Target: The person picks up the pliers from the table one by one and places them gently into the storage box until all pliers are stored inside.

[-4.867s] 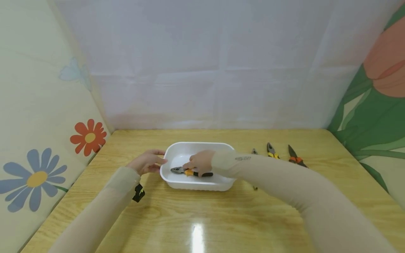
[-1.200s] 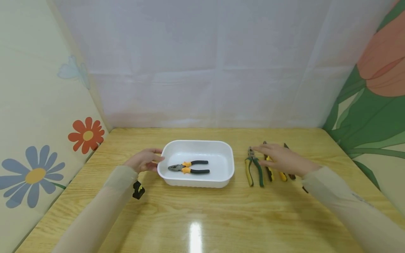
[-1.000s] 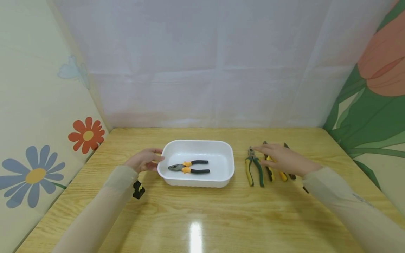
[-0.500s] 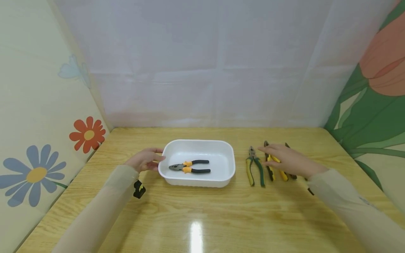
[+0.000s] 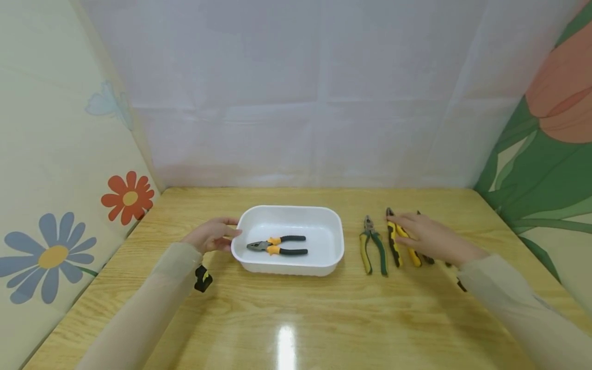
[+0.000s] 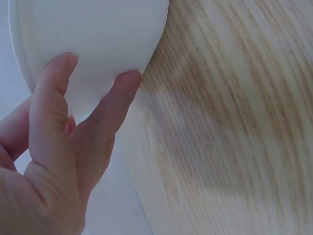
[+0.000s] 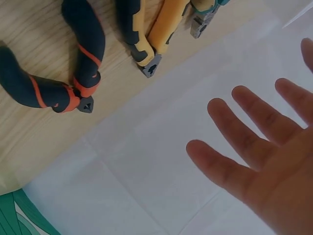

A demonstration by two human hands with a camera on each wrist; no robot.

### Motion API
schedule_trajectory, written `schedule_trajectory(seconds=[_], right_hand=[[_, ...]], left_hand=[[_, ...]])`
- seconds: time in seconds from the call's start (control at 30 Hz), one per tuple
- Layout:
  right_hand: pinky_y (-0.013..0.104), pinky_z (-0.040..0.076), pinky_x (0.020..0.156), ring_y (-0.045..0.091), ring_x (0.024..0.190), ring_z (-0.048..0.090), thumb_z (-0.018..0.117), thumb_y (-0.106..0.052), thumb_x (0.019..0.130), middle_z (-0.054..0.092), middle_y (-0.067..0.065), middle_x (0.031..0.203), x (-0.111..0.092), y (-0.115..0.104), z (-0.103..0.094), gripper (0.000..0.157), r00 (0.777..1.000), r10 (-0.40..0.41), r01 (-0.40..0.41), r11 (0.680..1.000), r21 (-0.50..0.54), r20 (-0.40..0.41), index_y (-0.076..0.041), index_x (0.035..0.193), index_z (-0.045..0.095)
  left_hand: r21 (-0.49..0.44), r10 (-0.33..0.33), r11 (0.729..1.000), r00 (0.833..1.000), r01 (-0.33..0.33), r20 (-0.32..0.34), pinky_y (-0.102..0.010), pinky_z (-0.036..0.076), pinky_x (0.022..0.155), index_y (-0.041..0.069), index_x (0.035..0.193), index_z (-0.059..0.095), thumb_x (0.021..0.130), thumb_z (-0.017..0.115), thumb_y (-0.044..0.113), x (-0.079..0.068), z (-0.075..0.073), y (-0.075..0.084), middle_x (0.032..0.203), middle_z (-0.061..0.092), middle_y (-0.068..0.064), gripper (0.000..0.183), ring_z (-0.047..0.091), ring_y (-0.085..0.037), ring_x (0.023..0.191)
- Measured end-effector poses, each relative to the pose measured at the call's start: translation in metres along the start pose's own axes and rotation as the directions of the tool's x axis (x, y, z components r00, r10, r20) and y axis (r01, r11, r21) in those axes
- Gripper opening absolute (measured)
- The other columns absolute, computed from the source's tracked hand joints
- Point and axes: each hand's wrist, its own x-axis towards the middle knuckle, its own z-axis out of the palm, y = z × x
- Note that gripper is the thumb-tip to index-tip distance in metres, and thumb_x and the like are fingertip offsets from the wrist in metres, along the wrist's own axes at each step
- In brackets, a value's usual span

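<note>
My left hand [image 5: 210,236] holds the left end of a white plastic basin [image 5: 326,244], its thumb at the rim; in the left wrist view the fingertips [image 6: 128,81] touch the white wall. Inside the basin lie pliers [image 5: 274,250] with orange and black handles. My right hand [image 5: 432,237] hovers with spread fingers over a row of pliers and holds nothing. Below its fingertips are yellow-and-black pliers [image 5: 394,249]. Left of these lie pliers with green and yellow handles [image 5: 382,257]. Black-and-orange handled pliers [image 7: 88,41] show in the right wrist view, mostly hidden by the hand in the head view.
The wooden table [image 5: 250,313] ends at a pale cloth backdrop [image 5: 277,128]. Flower-printed panels stand at the left [image 5: 69,154] and right [image 5: 555,180]. The basin stands left of the row of pliers.
Earlier my right hand was in the basin at the orange-handled pliers; it now hovers over the row at right. Over the last second it shifts slightly right. My left hand stays at the basin.
</note>
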Motion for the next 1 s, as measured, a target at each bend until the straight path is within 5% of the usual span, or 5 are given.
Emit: schedule_trajectory(seconds=[0.5, 1.0], right_hand=[[0.061, 0.049, 0.085, 0.039, 0.096, 0.061, 0.063, -0.017, 0.095, 0.054, 0.032, 0.124, -0.007, 0.01, 0.005, 0.051, 0.997, 0.051, -0.054, 0.997, -0.054, -0.06, 0.006, 0.137, 0.048], [0.063, 0.048, 0.084, 0.052, 0.103, 0.054, 0.062, -0.017, 0.095, 0.052, 0.038, 0.12, -0.014, 0.017, 0.011, 0.052, 0.98, 0.185, -0.188, 0.981, -0.046, -0.068, 0.012, 0.135, 0.045]], left_hand=[[0.024, 0.023, 0.999, 0.999, -0.024, 0.022, -0.017, 0.056, 0.059, -0.007, 0.146, 0.028, 0.099, 0.051, 0.001, -0.001, -0.002, -0.001, 0.119, 0.051, -0.021, 0.052, 0.063, -0.013, 0.067], [-0.01, 0.034, 0.999, 0.998, -0.034, 0.051, -0.017, 0.055, 0.057, -0.008, 0.146, 0.026, 0.099, 0.05, -0.001, -0.002, -0.002, -0.001, 0.113, 0.051, -0.018, 0.053, 0.063, -0.013, 0.068]])
